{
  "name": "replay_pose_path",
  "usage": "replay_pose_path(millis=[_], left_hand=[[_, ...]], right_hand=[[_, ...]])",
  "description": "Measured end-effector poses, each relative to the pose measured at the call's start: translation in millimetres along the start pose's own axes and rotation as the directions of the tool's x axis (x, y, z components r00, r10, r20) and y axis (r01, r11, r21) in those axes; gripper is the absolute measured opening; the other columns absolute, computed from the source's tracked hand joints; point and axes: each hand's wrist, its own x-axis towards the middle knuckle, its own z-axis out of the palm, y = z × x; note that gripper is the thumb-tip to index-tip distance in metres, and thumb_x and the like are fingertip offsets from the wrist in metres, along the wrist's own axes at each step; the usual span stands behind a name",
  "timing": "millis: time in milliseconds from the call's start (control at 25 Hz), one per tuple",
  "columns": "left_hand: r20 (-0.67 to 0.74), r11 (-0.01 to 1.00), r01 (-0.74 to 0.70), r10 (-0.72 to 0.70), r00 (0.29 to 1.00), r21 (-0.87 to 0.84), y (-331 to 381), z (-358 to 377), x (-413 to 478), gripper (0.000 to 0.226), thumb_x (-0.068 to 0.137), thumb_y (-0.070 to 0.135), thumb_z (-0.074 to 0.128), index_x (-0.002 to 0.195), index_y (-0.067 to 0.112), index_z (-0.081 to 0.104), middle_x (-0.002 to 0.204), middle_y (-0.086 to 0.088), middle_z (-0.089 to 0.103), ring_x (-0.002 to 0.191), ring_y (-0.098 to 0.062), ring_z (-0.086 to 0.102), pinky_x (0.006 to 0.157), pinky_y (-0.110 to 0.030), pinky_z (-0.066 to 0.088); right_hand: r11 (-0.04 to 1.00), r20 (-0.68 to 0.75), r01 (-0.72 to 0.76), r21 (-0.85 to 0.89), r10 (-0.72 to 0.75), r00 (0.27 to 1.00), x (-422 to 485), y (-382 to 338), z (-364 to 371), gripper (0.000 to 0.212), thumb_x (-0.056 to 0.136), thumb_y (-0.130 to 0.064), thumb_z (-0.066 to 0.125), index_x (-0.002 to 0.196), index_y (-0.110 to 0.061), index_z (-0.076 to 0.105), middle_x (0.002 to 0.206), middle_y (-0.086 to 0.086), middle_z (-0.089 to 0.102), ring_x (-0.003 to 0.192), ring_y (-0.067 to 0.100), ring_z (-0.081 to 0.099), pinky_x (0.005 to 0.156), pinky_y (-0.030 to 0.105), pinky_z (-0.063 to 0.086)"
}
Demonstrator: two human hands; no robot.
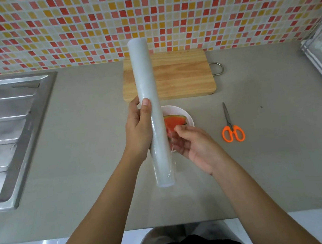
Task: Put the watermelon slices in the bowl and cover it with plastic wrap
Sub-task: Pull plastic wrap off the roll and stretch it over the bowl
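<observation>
**Wrap roll held over the bowl**

The left hand (138,129) grips one plastic wrap roll (148,94) around its middle, thumb on top, the roll pointing far to near. Just right of the roll, the right hand (194,148) lies palm up and pinches the loose film (172,144) in curled fingers. Between and beyond both hands sits one white bowl (188,117) with one watermelon slice (175,121) showing. One pair of orange-handled scissors (232,130) lies to the right. One wooden cutting board (182,75) lies farther back.

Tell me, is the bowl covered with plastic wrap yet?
Not yet. The bowl is open, its watermelon slice bare; the left hand holds the roll above it, and the right hand pinches loose film.
</observation>
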Motion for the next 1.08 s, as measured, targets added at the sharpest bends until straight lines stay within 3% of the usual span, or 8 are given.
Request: replay_pose_path(millis=[80, 240, 400, 560, 760, 880, 1000, 1080], left_hand=[[0.017, 1.000, 0.002, -0.002, 1.000, 0.007, -0.4, -0.5, -3.2, 0.043, 0.088, 0.059, 0.042, 0.119, 0.032, 0.052, 0.080, 0.029, 0.063, 0.078, 0.004, 0.063, 0.066, -0.016, 0.049], [0.036, 1.000, -0.018, 0.018, 0.999, 0.008, -0.4, 0.9, -10.6, 0.030, 0.084, 0.064, 0.044, 0.109, 0.051, 0.052, 0.082, 0.023, 0.065, 0.079, -0.004, 0.065, 0.068, -0.026, 0.052], [0.025, 0.999, -0.038, 0.039, 0.999, -0.020, -1.0, -0.9, -12.7, 0.041, 0.086, 0.062, 0.043, 0.117, 0.038, 0.053, 0.082, 0.018, 0.065, 0.077, -0.007, 0.064, 0.068, -0.031, 0.053], [0.009, 0.996, -0.087, 0.087, 0.996, -0.021, -1.5, -2.0, -12.4, 0.054, 0.088, 0.061, 0.041, 0.122, 0.020, 0.051, 0.079, 0.023, 0.062, 0.074, -0.001, 0.061, 0.067, -0.024, 0.048], [0.001, 0.996, -0.087, 0.087, 0.996, -0.015, -1.8, -3.7, -13.5, 0.050, 0.089, 0.059, 0.040, 0.121, 0.023, 0.052, 0.082, 0.025, 0.063, 0.075, 0.001, 0.061, 0.064, -0.019, 0.049], [-0.003, 0.997, -0.081, 0.081, 0.997, -0.009, -1.0, -2.3, -14.5, 0.048, 0.088, 0.060, 0.040, 0.120, 0.027, 0.052, 0.085, 0.027, 0.063, 0.077, 0.003, 0.061, 0.065, -0.015, 0.048], [-0.003, 0.997, -0.075, 0.075, 0.997, 0.009, -0.7, -1.8, -16.0, 0.045, 0.087, 0.061, 0.040, 0.119, 0.032, 0.051, 0.086, 0.029, 0.063, 0.079, 0.004, 0.061, 0.065, -0.014, 0.047], [-0.034, 0.997, -0.072, 0.072, 0.997, 0.005, -0.4, -3.7, -15.3, 0.049, 0.087, 0.062, 0.039, 0.120, 0.028, 0.051, 0.085, 0.030, 0.062, 0.078, 0.005, 0.060, 0.066, -0.016, 0.047]], right_hand=[[0.999, -0.043, 0.027, 0.019, -0.027, 0.999, 0.5, 0.3, 0.9, 0.014, 0.090, -0.023, 0.058, 0.082, -0.014, 0.065, 0.073, -0.002, 0.066, 0.064, 0.007, 0.061, 0.061, 0.018, 0.053], [0.986, -0.014, 0.092, -0.137, -0.095, 0.995, -0.6, -1.4, 6.9, 0.013, 0.086, -0.012, 0.062, 0.074, -0.014, 0.068, 0.061, -0.005, 0.064, 0.057, 0.004, 0.057, 0.063, 0.015, 0.051], [0.989, -0.046, -0.020, -0.144, 0.014, 0.999, 0.0, -6.7, 6.7, 0.016, 0.089, -0.011, 0.059, 0.073, -0.014, 0.061, 0.061, -0.004, 0.058, 0.054, 0.002, 0.054, 0.054, 0.012, 0.049], [0.992, 0.014, -0.047, -0.119, 0.049, 0.999, -4.7, -3.0, 5.4, 0.011, 0.086, -0.019, 0.063, 0.075, -0.016, 0.065, 0.060, -0.009, 0.065, 0.057, 0.001, 0.059, 0.059, 0.013, 0.051], [0.917, 0.014, 0.108, -0.384, -0.112, 0.994, -5.9, -1.5, 5.8, 0.012, 0.087, -0.015, 0.062, 0.076, -0.015, 0.066, 0.060, -0.008, 0.061, 0.055, -0.001, 0.058, 0.059, 0.011, 0.048], [0.830, 0.057, 0.105, -0.548, -0.088, 0.995, -5.3, -2.3, 9.2, 0.023, 0.093, -0.019, 0.051, 0.073, -0.013, 0.059, 0.062, -0.006, 0.052, 0.059, 0.006, 0.051, 0.067, 0.017, 0.043], [0.966, 0.003, -0.008, -0.259, 0.009, 1.000, -6.3, -7.6, 11.1, 0.029, 0.095, -0.009, 0.043, 0.068, -0.015, 0.051, 0.068, -0.002, 0.050, 0.062, 0.008, 0.048, 0.059, 0.015, 0.046], [0.992, -0.006, 0.010, -0.125, -0.011, 1.000, -8.9, -10.5, 6.6, 0.021, 0.093, -0.012, 0.049, 0.074, -0.014, 0.056, 0.077, -0.001, 0.058, 0.070, 0.009, 0.056, 0.066, 0.018, 0.052]])
